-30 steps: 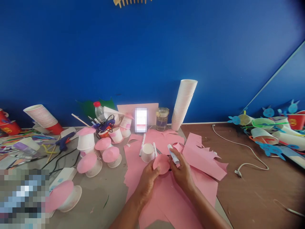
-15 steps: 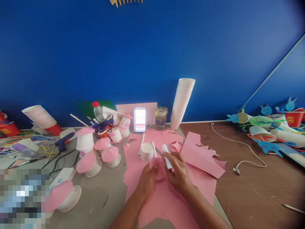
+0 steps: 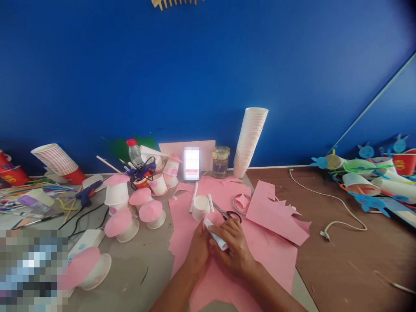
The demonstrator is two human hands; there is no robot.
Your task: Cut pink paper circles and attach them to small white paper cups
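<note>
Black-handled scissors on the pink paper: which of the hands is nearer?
The right. In this view, the right hand is just below the scissors; the left hand is farther off, below and to their left.

Wall (image 3: 195, 65): it is smooth, of strong blue colour, and fills the upper half of the view.
Right side: a pale line (image 3: 374, 102) goes slantwise down, and the surface beyond it (image 3: 401, 102) is a lighter blue.
Wall foot: a thin whitish strip (image 3: 276, 167) runs behind the table (image 3: 156, 255).
Table: the left part is grey, the right part (image 3: 341, 260) is brown, and a straight edge divides them.
Light: it is soft, with a dim sheen on the wall.
</note>
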